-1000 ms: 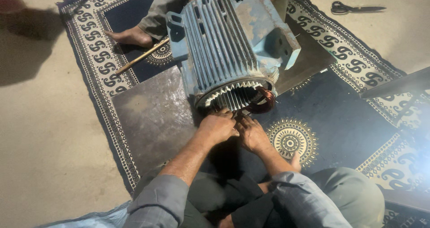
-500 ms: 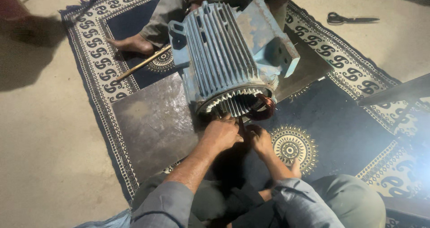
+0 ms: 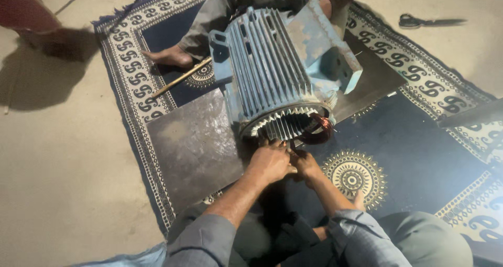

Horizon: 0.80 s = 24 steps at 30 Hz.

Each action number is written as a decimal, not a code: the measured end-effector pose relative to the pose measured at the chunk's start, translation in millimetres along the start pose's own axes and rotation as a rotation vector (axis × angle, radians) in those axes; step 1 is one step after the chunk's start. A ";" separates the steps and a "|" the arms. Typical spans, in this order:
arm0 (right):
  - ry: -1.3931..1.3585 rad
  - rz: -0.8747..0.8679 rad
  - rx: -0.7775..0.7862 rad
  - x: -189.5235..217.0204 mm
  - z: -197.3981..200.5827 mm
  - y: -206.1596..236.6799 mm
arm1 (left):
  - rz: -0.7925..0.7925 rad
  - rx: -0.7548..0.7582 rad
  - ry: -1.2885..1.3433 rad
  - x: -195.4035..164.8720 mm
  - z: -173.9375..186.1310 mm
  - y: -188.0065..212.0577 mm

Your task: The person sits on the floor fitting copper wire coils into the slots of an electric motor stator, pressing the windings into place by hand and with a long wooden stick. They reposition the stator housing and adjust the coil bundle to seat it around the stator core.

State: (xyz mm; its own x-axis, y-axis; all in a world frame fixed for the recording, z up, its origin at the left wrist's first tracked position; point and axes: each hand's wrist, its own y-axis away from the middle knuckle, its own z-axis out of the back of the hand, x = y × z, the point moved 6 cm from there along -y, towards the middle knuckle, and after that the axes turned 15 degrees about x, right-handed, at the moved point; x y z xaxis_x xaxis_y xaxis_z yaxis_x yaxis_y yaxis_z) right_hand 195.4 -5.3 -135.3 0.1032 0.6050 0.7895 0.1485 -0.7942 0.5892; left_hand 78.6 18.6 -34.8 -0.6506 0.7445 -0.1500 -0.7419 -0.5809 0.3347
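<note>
Left hand [image 3: 270, 162], right hand [image 3: 305, 163], touching motor housing [image 3: 277, 73] rim

No packages, labels, signs or screens in view

Nothing printed, wrapped or lit shows near the fingers [image 3: 272, 144], beside them, or farther out on the floor

Patterned rug [image 3: 419, 141] on concrete floor [image 3: 57, 183] carries blue motor [image 3: 272, 78].

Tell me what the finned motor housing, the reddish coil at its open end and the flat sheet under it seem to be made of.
Motor housing: probably cast metal, painted pale blue; chipped, worn paint and rigid cooling fins.
Coil: likely copper wire; shiny reddish-orange strands.
Flat sheet: looks like bare metal plate; dull grey, scuffed, mottled sheen, though stiff board cannot be ruled out.
</note>
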 end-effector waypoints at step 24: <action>0.145 0.290 -0.097 7.1 -10.2 -12.7 | 0.013 -0.113 -0.085 -9.8 6.1 30.6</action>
State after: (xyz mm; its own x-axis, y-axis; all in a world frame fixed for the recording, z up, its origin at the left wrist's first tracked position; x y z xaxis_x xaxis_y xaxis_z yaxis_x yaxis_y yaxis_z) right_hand 184.2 8.4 -135.5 -0.0146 0.3446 0.9386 0.0379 -0.9379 0.3449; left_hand 63.2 -4.5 -17.3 -0.6478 0.7590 -0.0654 -0.7502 -0.6206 0.2281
